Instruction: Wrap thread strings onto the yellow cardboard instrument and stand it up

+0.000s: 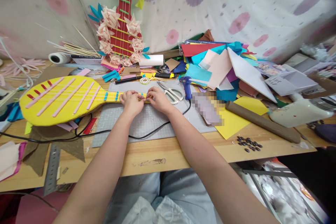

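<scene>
A yellow cardboard guitar (49, 110) lies flat on the table with its neck pointing right. Pink strips cross its body, and short blue strips (105, 96) cross the neck under thin strings. My left hand (132, 102) grips the neck near its far part, fingers bent and thumb pressed in. Close beside it, my right hand (159, 99) pinches the neck's end with fingers curled. A bit of blue shows between the two hands. Whatever small piece may lie under my fingertips is hidden. Scissors (173, 94) rest just right of my right hand.
A grey cutting mat (149, 126) lies under the neck. The blue glue gun (187, 87) trails a black cord (147, 135) across the mat. A red guitar with paper flowers (120, 38) stands behind. Coloured paper (210, 66), a brown stick (262, 121) and dark beads (249, 143) are rightward.
</scene>
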`<state>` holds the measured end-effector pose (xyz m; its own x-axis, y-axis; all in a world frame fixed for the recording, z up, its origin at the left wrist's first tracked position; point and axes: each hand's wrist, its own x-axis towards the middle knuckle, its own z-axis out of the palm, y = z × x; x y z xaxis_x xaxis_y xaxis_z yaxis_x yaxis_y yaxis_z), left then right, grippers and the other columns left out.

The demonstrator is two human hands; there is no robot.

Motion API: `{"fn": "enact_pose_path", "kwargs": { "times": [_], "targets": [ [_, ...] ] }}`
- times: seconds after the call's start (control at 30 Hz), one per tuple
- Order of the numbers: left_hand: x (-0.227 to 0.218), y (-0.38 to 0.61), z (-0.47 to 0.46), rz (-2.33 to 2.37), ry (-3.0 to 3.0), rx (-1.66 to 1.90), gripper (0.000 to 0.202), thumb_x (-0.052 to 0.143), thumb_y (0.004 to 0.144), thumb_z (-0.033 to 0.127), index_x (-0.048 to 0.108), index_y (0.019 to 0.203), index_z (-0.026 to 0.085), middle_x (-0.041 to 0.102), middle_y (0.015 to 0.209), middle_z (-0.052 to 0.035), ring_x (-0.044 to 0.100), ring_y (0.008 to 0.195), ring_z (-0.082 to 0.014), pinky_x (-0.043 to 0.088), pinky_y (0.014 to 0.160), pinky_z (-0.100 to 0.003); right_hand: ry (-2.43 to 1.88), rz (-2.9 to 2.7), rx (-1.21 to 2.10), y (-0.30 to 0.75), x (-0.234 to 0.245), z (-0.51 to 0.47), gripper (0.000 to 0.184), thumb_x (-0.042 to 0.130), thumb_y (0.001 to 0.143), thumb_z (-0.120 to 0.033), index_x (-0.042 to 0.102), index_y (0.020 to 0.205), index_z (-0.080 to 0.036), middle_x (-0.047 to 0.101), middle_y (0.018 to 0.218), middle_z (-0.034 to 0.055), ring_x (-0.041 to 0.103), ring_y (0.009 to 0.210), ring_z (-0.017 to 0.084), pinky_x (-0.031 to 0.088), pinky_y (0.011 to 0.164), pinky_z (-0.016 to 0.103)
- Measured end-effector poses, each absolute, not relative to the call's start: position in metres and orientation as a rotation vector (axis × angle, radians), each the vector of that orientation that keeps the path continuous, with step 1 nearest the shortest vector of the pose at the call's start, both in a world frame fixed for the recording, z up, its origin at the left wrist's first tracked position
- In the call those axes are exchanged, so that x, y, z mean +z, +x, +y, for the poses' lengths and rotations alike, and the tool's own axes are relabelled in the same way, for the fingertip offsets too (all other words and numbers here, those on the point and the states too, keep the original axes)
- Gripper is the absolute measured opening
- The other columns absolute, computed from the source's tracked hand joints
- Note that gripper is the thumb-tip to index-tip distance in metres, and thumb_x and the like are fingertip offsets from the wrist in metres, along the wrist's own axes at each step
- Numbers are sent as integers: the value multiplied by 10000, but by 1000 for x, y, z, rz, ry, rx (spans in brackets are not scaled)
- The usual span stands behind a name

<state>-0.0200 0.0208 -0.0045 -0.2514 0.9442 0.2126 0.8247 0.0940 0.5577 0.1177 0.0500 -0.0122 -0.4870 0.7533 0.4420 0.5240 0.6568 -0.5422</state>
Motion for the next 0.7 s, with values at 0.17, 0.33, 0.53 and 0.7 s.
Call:
{"fn": "enact_pose_path", "kwargs": {
  "times": [0.17,0.33,0.53,0.7],
  "targets": [
    [-3,-22,19,2159,1860,869,61,695,667,300,670,632,256,560,1056,-67,408,1158,-292,217,1047,-494,-999,-2234,432,116,-11,49,117,515,776,-79,602,758,-155,549,944,74,492,933,179,397,892,328],
    [-3,-24,20,2135,1865,815,49,691,674,294,678,649,255,555,1077,-66,405,1164,-286,219,1046,-489,-1020,-2238,425,115,-10,48,109,518,784,-87,600,759,-154,547,945,80,487,936,182,393,902,328],
    [-3,-24,23,2114,1841,842,53,680,675,285,673,630,258,562,1053,-63,403,1147,-288,207,1038,-506,-987,-2239,409,122,-5,46,95,546,784,-117,621,769,-173,542,942,61,496,941,179,404,896,337],
    [0,-24,23,2118,1805,790,60,663,691,274,676,637,253,567,1083,-68,402,1171,-286,195,1048,-497,-982,-2288,403,122,-3,45,114,557,768,-96,644,745,-166,562,935,65,502,927,181,408,881,342]
  ]
}}
